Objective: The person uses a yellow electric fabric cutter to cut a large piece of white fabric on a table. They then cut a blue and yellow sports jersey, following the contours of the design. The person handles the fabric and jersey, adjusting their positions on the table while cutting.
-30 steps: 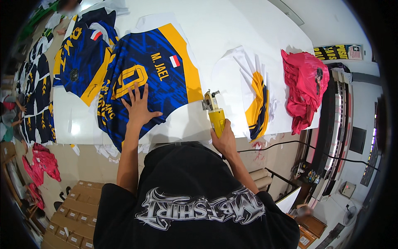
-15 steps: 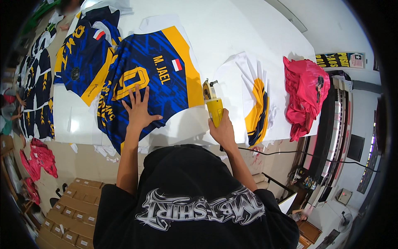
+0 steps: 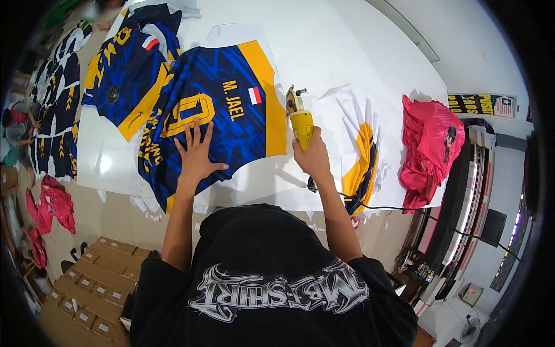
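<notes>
A navy-blue jersey panel point(image 3: 240, 136) with yellow edging and lettering lies on the white table point(image 3: 312, 52). My left hand point(image 3: 199, 159) rests flat on its lower middle, fingers spread over the big yellow numeral. In my right hand point(image 3: 312, 155) is a yellow handheld electric fabric cutter point(image 3: 301, 128), gripped around its body. The cutter's metal head stands beside the panel's yellow right edge; whether the blade touches cloth cannot be seen. From the tool's rear a black cord point(image 3: 399, 209) trails off to the right.
Another blue and yellow panel point(image 3: 130, 78) lies to the left. Right of the cutter are bunched white, yellow and navy pieces point(image 3: 361, 165) and a red garment pile point(image 3: 428, 150). Cardboard boxes point(image 3: 92, 283) stand lower left. Scraps lie along the table's near edge. People work at far left.
The whole view has shifted a little. The cutter's head has moved slightly up along the panel's yellow edge. My left hand keeps its place on the panel.
</notes>
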A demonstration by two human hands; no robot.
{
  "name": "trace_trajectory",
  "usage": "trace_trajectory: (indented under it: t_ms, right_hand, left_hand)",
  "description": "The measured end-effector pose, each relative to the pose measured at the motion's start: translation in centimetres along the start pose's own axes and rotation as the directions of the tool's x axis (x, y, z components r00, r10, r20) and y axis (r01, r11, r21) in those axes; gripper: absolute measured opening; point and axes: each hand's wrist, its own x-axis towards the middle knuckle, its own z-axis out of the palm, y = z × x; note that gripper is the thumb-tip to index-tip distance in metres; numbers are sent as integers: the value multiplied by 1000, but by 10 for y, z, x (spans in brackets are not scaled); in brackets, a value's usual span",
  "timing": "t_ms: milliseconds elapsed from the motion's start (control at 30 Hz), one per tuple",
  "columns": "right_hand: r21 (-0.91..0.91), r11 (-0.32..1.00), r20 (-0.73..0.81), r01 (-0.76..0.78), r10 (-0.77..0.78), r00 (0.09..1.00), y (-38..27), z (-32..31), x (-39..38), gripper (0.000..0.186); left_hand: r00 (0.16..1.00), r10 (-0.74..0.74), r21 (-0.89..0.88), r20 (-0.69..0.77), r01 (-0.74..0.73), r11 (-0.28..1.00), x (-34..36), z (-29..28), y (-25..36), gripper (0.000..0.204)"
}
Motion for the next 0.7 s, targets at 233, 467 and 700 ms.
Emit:
trace_trajectory:
  t_ms: [233,467,700]
  right_hand:
    - [-56,994,175,93,-82,981,36,-41,3,69]
    - [-122,963,263,238,-200,944,62,-61,23,70]
    - [-131,947,290,294,-248,925,56,-59,40,75]
  left_hand:
    - [999,15,-19,-32,-16,1000,-2,3,-3,143]
    - [999,14,-31,-47,-16,999,-1,3,-2,142]
    - [999,6,-42,-36,-7,999,-2,1,-1,142]
